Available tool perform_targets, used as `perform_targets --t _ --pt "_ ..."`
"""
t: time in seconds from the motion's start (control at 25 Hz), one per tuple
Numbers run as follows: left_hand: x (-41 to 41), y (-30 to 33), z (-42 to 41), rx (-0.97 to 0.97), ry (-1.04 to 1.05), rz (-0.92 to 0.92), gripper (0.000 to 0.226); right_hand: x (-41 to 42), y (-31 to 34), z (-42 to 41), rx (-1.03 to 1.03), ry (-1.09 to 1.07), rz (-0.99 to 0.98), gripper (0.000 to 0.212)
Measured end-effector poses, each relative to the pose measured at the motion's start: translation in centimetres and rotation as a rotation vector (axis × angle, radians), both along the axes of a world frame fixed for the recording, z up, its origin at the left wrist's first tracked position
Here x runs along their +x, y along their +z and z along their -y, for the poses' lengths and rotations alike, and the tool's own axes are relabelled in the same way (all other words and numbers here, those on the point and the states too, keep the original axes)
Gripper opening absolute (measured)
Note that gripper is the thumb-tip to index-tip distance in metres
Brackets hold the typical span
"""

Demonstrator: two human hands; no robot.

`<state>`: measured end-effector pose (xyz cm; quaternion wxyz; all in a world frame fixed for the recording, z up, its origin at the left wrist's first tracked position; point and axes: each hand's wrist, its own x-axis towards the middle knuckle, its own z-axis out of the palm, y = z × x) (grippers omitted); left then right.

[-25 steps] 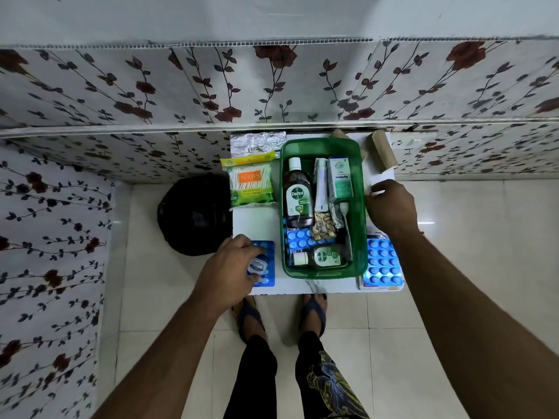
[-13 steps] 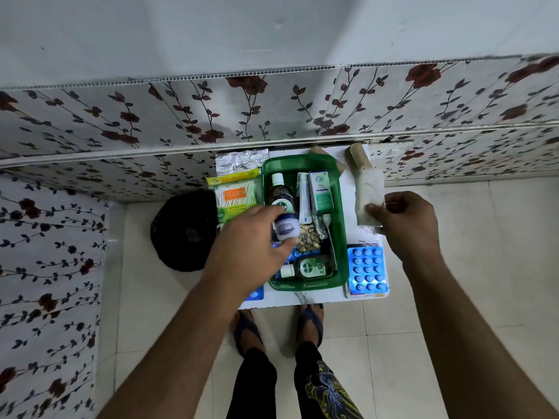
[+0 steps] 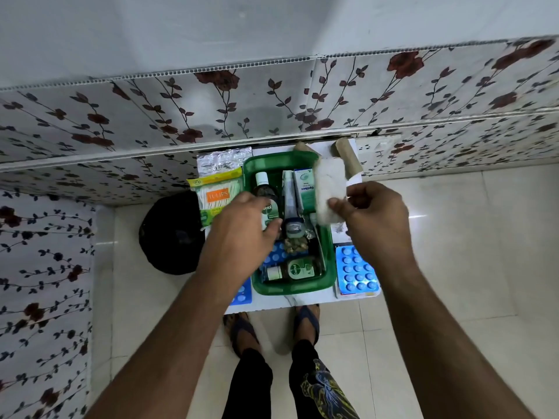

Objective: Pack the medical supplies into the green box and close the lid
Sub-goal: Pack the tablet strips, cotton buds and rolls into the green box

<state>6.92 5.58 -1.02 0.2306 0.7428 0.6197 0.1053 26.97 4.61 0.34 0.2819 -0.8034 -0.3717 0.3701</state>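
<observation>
The open green box (image 3: 290,290) sits on a small white table (image 3: 305,302). It holds an upright Dettol bottle (image 3: 262,189), a smaller Dettol bottle lying down (image 3: 298,269), a tube (image 3: 289,192), an Optibex carton (image 3: 305,189) and a small blue-capped jar (image 3: 294,229). My left hand (image 3: 242,234) hovers over the box's left side, fingers just left of the jar, holding nothing. My right hand (image 3: 372,219) pinches a white gauze roll (image 3: 329,189) above the box's right rim. No lid is visible.
On the table lie a Tulips cotton bud pack (image 3: 217,195), a silver blister strip (image 3: 223,161), a brown roll (image 3: 346,158) and blue blister packs left (image 3: 242,293) and right (image 3: 357,273). A black bag (image 3: 172,234) sits on the floor to the left. The wall is close behind.
My left hand carried the small jar from the table's left front into the box and let it go. My right hand picked up the gauze roll and brought it over the box.
</observation>
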Motion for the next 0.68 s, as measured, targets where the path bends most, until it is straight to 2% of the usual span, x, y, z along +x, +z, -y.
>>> perform_targets --t 0.08,0.24,0.4,0.68 --pt "-2.8 0.6 -0.1 0.025 0.140 0.103 0.027 -2.6 -0.3 -0.4 -0.005 0.068 -0.016 0.019" --pt "-7.5 -1.4 0.0 -0.065 0.322 0.107 0.020 -8.1 -2.9 -2.4 -0.107 0.234 0.024 0.029" --pt "-8.6 -3.3 0.6 -0.109 0.304 0.128 0.018 -8.9 -5.1 -3.7 -0.120 0.312 0.130 0.021" --pt "-9.7 -4.9 1.8 -0.128 0.315 0.175 0.017 -9.6 -4.7 -3.7 -0.062 0.425 0.219 0.025"
